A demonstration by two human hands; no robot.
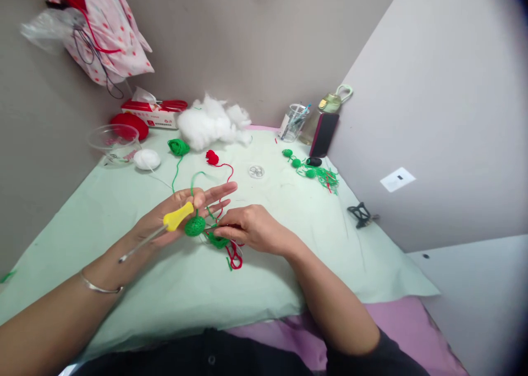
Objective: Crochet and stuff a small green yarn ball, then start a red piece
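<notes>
A crochet hook with a yellow handle [178, 216] is tucked at the thumb of my left hand [181, 202], its metal shaft pointing back toward my wrist. Two of that hand's fingers stretch out to the right, and green yarn passes by the thumb. Just below hangs a small green crocheted ball [194, 226]. My right hand [251, 227] is closed in a pinch close to the ball, on something thin that I cannot make out. Under its fingertips lies a green yarn bundle [218, 239], with loops of red yarn [236, 256] beside it.
White stuffing [210, 121], a green yarn ball [179, 147], white yarn [147, 159] and a plastic bowl [114, 145] stand toward the back left. A round clear case [256, 171] lies mid-table. Green crocheted pieces [310, 173], a phone [324, 135] and a bottle [330, 103] are at the right.
</notes>
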